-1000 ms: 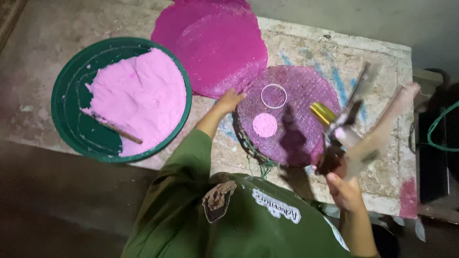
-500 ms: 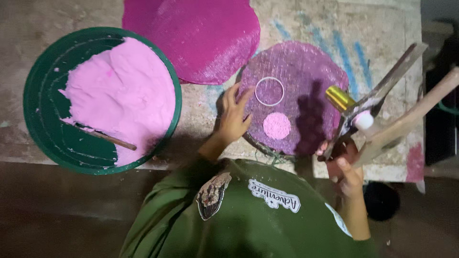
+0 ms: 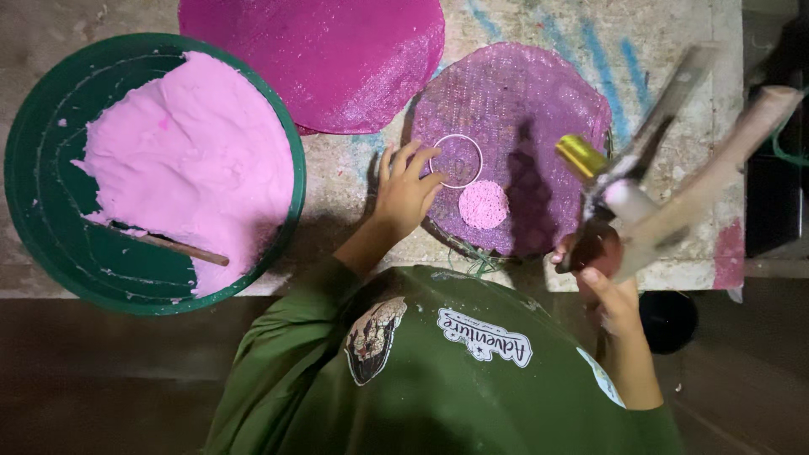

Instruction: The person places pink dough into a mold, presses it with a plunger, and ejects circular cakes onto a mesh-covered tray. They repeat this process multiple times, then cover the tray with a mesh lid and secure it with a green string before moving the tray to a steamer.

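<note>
My left hand (image 3: 406, 190) rests with spread fingers on the left edge of a round purple mesh mat (image 3: 539, 109), fingertips touching a thin white ring (image 3: 457, 160) that lies on it. A small pink disc (image 3: 484, 205) sits on the mat just below the ring. My right hand (image 3: 605, 282) is raised at the right, gripping a bundle of long tools (image 3: 674, 160): a wooden stick, a flat metal strip and a piece with a gold cap. My green sleeves fill the bottom of the view.
A green basin (image 3: 38, 211) holding pink paste (image 3: 194, 160) and a wooden stick (image 3: 173, 247) stands at the left. A larger magenta mesh round (image 3: 329, 50) lies at the top. The stone tabletop (image 3: 674, 34) carries blue and pink stains. A dark round container (image 3: 667, 318) sits below the table's right edge.
The view has moved closer and lower over the table. My left hand has slid onto the mat's edge and spread its fingers against the ring. The right hand keeps the tools raised.
</note>
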{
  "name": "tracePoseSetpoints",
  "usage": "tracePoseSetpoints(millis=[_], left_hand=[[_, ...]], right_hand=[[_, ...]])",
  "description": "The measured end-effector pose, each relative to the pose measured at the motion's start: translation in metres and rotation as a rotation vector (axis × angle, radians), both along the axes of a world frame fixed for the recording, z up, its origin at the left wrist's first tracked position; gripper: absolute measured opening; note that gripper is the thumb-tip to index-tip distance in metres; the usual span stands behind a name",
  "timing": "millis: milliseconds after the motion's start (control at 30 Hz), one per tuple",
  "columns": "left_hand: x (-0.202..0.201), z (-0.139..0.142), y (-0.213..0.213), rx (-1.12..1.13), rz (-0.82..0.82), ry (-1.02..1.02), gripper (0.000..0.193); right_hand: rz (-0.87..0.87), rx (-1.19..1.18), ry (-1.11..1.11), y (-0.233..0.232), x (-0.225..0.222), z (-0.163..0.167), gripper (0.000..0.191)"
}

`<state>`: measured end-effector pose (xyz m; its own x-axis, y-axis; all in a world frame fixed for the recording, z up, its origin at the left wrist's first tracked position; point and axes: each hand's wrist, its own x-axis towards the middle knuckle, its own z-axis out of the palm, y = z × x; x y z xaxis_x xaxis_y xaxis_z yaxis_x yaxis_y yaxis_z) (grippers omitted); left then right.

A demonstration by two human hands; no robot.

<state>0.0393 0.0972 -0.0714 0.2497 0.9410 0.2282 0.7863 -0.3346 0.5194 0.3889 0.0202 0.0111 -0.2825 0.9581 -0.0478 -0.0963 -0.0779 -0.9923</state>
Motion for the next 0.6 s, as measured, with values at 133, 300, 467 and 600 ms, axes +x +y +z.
tracePoseSetpoints(millis=[133,300,467,600], left_hand=[[0.001,0.036,0.031,-0.277,-0.158,-0.912,0.070],[0.010,0.073,0.075,-0.737,-0.934,-2.063,0.092],[0.020,0.058,0.099,-0.493,-0.936,-2.193,0.063],[0.019,0.027,0.118,-0.390,-0.742,-2.411,0.017]], right_hand=[[0.242,-0.160,0.072,0.024,0.006,-0.019,0.084],[0.616,-0.671,-0.032,0.066,-0.008,-0.023,0.096],[0.769,-0.627,-0.512,0.126,-0.021,0.034,0.092],[0.740,-0.534,-0.943,0.160,-0.049,0.065,0.092]])
